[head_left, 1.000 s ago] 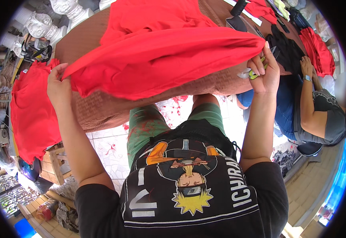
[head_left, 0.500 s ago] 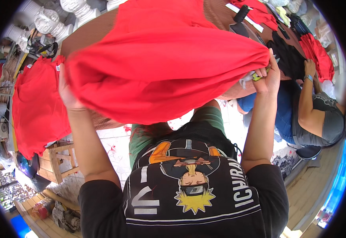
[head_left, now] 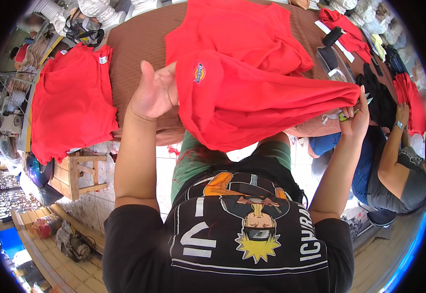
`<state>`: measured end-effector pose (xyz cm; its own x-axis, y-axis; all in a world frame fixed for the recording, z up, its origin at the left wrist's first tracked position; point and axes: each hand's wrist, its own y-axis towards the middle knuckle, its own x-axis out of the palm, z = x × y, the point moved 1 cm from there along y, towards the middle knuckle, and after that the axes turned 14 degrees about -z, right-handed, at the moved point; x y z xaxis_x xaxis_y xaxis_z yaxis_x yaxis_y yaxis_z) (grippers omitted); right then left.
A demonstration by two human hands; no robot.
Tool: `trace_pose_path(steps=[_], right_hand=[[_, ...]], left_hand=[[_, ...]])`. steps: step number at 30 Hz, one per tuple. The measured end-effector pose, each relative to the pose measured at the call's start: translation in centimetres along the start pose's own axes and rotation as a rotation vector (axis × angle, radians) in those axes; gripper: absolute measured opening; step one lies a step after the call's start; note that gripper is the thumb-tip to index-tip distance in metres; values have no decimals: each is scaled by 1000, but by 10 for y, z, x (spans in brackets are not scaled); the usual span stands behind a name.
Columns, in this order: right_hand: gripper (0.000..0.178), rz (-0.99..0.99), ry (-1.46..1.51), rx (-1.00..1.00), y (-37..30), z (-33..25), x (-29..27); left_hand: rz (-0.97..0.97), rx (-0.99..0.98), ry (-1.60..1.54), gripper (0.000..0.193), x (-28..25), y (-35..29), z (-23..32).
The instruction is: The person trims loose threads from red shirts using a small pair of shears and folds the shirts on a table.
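Holding a red cloth [head_left: 257, 102] across the near edge of the surface [head_left: 135, 53]

Shares the brown-covered surface, toward the upper right, with a black spool [head_left: 332, 36], a white strip [head_left: 346, 50] and a crumpled black cloth [head_left: 378, 105]. Has white busts [head_left: 95, 12] along the far side, and to the left a stack of red garments [head_left: 74, 105] with white labels, above a wooden stool [head_left: 72, 176]. Comes near, at far right, to a co-worker's hand [head_left: 402, 113]. Hides part of the surface's near edge.

Runs lengthwise from left to right: broad at the left, with a small badge [head_left: 200, 73] there, narrowing toward the right; sags mid-length over the lap. Overlaps a red expanse [head_left: 237, 29] lying beyond; cannot tell a separate piece from a continuation.

Meets, at the left, the left hand [head_left: 157, 93], fingers spread, thumb raised off the cloth, fingertips hidden behind the cloth's edge. Pinched at the narrow end between the fingers of the right hand [head_left: 355, 124], along with green-handled snips [head_left: 344, 116], tip toward the upper right.
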<state>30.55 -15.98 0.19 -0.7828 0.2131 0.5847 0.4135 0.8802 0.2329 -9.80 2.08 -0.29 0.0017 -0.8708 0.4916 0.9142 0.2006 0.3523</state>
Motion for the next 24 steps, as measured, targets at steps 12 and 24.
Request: trace_pose_path(steps=[12,24], right_hand=[[27,48,-897,-226,6,24,8],[16,-326,-951,12,-40,91,117]], left_hand=[[-47,-81,75,75,38,43,-10],[289,-148,154,53,57,85,-51]])
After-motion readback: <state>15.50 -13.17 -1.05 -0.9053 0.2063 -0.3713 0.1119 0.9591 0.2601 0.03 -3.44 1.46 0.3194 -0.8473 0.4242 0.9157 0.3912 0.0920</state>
